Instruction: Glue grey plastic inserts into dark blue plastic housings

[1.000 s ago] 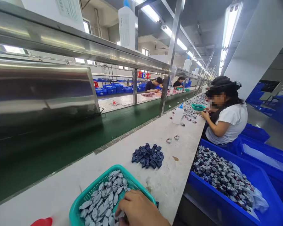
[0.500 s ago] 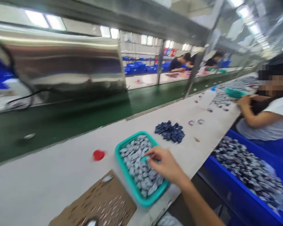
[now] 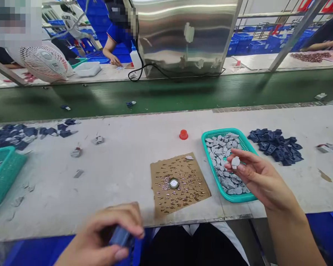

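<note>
Now that the view has swung from the far end of the line back to the person's own place, the bench (image 3: 122,173) lies square ahead, with the green conveyor belt (image 3: 166,94) running behind it and a steel housing (image 3: 183,33) beyond that. Half a second ago the right hand (image 3: 259,177) was down among the grey parts in the teal basket (image 3: 249,197); it now stands lifted over the basket's right edge, its fingers (image 3: 244,155) pinched on one small grey part (image 3: 235,162) and otherwise loosely curled. So one piece has been picked out of the stock and is clear of the rest. The left hand (image 3: 105,240), which was out of sight in the earlier views, now shows at the near edge of the bench, its fingers curled shut around a dark blue part (image 3: 121,236), blurred. Between the two hands lies a brown card (image 3: 180,195), spotted with shiny drops, with a small round metal piece (image 3: 173,183) on it. A red cap (image 3: 183,135) sits just left of the basket; a heap of dark blue parts (image 3: 276,146) lies to its right.
</note>
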Tool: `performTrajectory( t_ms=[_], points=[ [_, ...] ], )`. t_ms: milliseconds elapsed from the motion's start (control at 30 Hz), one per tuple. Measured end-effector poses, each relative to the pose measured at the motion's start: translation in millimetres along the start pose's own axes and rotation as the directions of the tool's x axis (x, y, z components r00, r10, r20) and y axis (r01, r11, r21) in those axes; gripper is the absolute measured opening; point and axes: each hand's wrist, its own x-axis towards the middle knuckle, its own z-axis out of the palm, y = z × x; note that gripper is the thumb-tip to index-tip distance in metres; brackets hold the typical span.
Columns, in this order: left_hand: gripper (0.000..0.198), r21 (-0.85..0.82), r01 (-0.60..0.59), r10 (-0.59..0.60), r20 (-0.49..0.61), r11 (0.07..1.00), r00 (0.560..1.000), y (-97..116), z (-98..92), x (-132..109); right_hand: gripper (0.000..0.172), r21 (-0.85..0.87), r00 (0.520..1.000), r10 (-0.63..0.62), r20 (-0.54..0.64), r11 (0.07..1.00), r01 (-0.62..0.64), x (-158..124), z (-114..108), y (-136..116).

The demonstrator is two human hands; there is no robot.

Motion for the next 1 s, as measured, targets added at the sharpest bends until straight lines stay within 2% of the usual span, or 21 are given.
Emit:
performTrajectory(
  t_ms=[33, 67, 100, 133, 200, 300, 367, 433, 533, 633, 733, 800, 900, 1000],
  points=[
    [0.02, -0.052, 0.021, -0.019, 0.033, 0.998, 0.999, -5, 5.7, 8, 0.026, 0.018, 1.0, 0.013, 0.006, 1.0, -0.013, 1, 3, 0],
    [0.02, -0.121, 0.053, -0.052, 0.018, 0.991, 0.999, -9, 14.9, 14, 0.023, 0.031, 1.0, 0.026, 0.01, 0.999, -0.027, 1, 5, -1],
    [0.021, -0.198, 0.087, -0.099, -0.051, 0.976, 0.994, -13, 26.7, 18, 0.02, 0.04, 0.999, 0.041, 0.012, 0.998, -0.042, 1, 8, -1],
    [0.025, -0.277, 0.116, -0.163, -0.154, 0.954, 0.974, -16, 39.9, 20, 0.018, 0.045, 0.998, 0.056, 0.012, 0.997, -0.056, 1, 10, -1],
    [0.035, -0.386, 0.182, -0.296, -0.26, 0.905, 0.919, -21, 64.9, 19, 0.017, 0.046, 0.996, 0.087, 0.005, 0.995, -0.087, 1, 14, -1],
    [0.042, -0.476, 0.236, -0.41, -0.302, 0.847, 0.861, -25, 85.7, 13, 0.018, 0.036, 0.992, 0.124, -0.017, 0.992, -0.124, 2, 19, 2],
    [0.038, -0.505, 0.242, -0.436, -0.311, 0.829, 0.844, -28, 87.6, 9, 0.02, 0.029, 0.99, 0.136, -0.041, 0.99, -0.135, 3, 23, 3],
    [0.034, -0.522, 0.245, -0.438, -0.287, 0.817, 0.852, -32, 84.7, 6, 0.023, 0.017, 0.987, 0.148, -0.059, 0.989, -0.147, 4, 28, 4],
    [0.035, -0.556, 0.249, -0.453, -0.265, 0.793, 0.851, -36, 80.1, 3, 0.019, -0.017, 0.982, 0.179, -0.061, 0.983, -0.181, 4, 36, 4],
    [0.035, -0.591, 0.254, -0.499, -0.297, 0.766, 0.814, -36, 77.8, 3, 0.026, -0.059, 0.978, 0.204, -0.049, 0.977, -0.206, 4, 44, 3],
    [0.031, -0.605, 0.261, -0.53, -0.321, 0.752, 0.785, -37, 75.4, 4, 0.017, -0.075, 0.977, 0.211, -0.024, 0.974, -0.213, 4, 50, 4],
    [0.027, -0.598, 0.244, -0.518, -0.34, 0.763, 0.785, -39, 73.4, 4, 0.013, -0.074, 0.977, 0.214, -0.006, 0.974, -0.214, 4, 52, 5],
    [0.023, -0.585, 0.215, -0.488, -0.361, 0.782, 0.795, -42, 70.9, 2, 0.017, -0.077, 0.974, 0.226, 0.017, 0.972, -0.224, 5, 54, 7],
    [0.021, -0.61, 0.216, -0.498, -0.34, 0.762, 0.797, -45, 68.8, 0, 0.017, -0.136, 0.974, 0.224, 0.048, 0.967, -0.215, 3, 56, 6]
  ],
)
